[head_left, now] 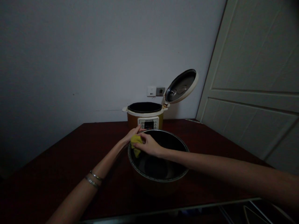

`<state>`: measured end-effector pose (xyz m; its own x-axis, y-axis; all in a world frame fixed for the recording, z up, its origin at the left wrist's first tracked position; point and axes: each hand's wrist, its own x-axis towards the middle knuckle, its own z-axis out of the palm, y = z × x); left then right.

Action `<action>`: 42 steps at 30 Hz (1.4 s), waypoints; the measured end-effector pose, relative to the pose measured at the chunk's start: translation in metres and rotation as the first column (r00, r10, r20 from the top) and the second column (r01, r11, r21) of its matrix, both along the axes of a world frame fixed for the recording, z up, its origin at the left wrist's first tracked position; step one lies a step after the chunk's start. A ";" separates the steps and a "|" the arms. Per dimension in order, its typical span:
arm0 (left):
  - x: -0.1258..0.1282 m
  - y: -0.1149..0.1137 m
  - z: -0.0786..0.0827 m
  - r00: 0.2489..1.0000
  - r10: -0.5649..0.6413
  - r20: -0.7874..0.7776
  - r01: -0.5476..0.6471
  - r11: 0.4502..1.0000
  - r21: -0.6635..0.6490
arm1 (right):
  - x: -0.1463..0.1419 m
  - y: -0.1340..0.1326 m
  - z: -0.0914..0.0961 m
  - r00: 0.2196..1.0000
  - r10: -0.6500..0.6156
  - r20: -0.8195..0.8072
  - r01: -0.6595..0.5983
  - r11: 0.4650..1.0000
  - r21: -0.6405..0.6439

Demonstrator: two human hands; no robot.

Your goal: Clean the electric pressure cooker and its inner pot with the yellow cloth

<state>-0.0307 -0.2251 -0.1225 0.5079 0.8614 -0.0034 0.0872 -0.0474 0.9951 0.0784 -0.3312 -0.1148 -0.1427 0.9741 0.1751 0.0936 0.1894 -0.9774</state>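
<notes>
A dark, round inner pot [161, 172] with a pale metal rim stands on the table in front of me. My right hand [149, 144] reaches over it from the right, fingers closed on a yellow cloth [136, 143]. The cloth is pressed at the left side of the rim and hangs partly inside the pot. My left hand [133, 133] is at the pot's far left edge, its fingers stretched out along the outside; the right hand and cloth hide part of it. Two bracelets [93, 179] circle the left wrist.
Behind the pot stands an orange and white electric cooker [133, 119], its lid [183, 87] raised toward the right. Wall sockets [151, 91] are behind it. The dark red table [77, 149] meets the wall; a pale panelled door [252, 77] is at the right.
</notes>
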 end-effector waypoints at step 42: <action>-0.002 0.001 0.009 0.995 -0.095 -0.020 0.097 0.991 0.091 | 0.005 -0.004 0.029 0.690 -0.094 0.718 -0.176 0.940 0.293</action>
<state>-0.0323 -0.2241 -0.1131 0.5886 0.8058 0.0645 0.0933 -0.1470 0.9847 0.0831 -0.3350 -0.0856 -0.3932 0.8713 0.2935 0.7177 0.4904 -0.4944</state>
